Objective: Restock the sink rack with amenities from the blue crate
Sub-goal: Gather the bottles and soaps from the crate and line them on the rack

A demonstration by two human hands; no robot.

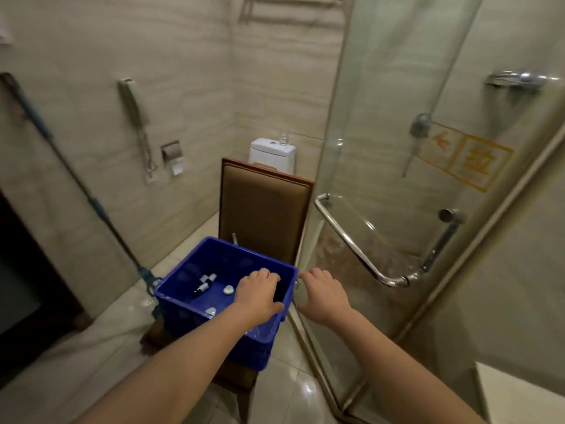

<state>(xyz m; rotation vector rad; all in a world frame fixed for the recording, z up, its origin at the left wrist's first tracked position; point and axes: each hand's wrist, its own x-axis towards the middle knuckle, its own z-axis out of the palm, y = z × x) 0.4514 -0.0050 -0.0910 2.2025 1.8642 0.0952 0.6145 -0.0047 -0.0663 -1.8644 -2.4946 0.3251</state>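
Observation:
The blue crate (183,290) sits on the seat of a brown padded chair (264,209). Inside it lie two small dark bottles with white caps (204,283) and two small pale round packets (228,290), one of them near the front wall. My left hand (258,293) reaches palm down into the crate's right side. Its fingertips bend downward and hide whatever is under them. My right hand (324,293) hovers just outside the crate's right rim, fingers loosely curled and holding nothing. The sink rack is out of view.
A glass shower door (382,148) with a chrome handle (360,252) stands close on the right. A mop (91,203) leans on the left wall beside the crate. The toilet (272,153) is behind the chair. A white counter corner (519,393) shows at the lower right.

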